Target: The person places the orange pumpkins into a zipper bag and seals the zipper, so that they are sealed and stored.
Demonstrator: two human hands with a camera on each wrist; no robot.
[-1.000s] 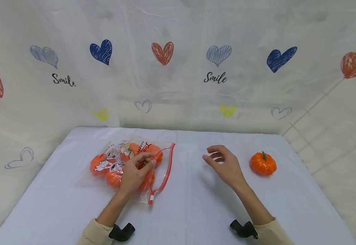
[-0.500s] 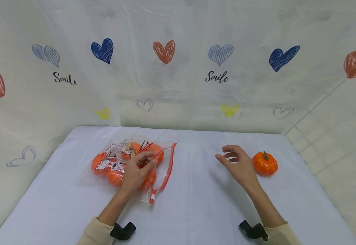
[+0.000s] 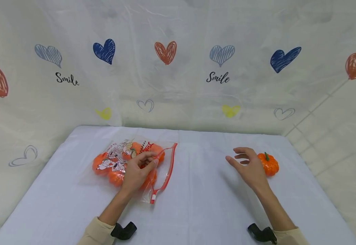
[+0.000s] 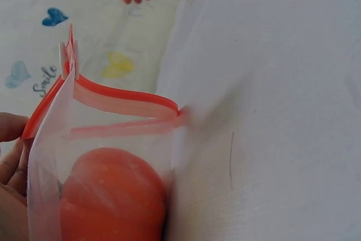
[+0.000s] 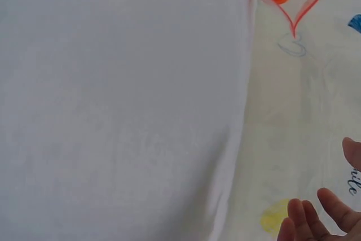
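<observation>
A clear zip bag (image 3: pixel 116 163) with a red zip edge lies at the left of the table, several small orange pumpkins (image 4: pixel 113 201) inside it. My left hand (image 3: pixel 139 172) pinches the upper side of its mouth, which gapes toward the right; the white slider (image 4: pixel 70 60) shows in the left wrist view. Above the table on the right, my right hand (image 3: pixel 248 168) holds nothing, its fingers loosely bent and thumb apart. Just beyond it sits a single orange pumpkin (image 3: pixel 270 164) with a green stem, partly hidden behind the hand.
A white cloth covers the table (image 3: pixel 193 194). Behind it hangs a pale curtain (image 3: pixel 184 85) printed with hearts and "Smile". A black wrist mount (image 3: pixel 124 231) sits by the left cuff, and a similar mount (image 3: pixel 262 233) by the right.
My right hand has moved rightward from the table's middle to beside the lone pumpkin, now covering part of it. My left hand keeps its pinch on the bag.
</observation>
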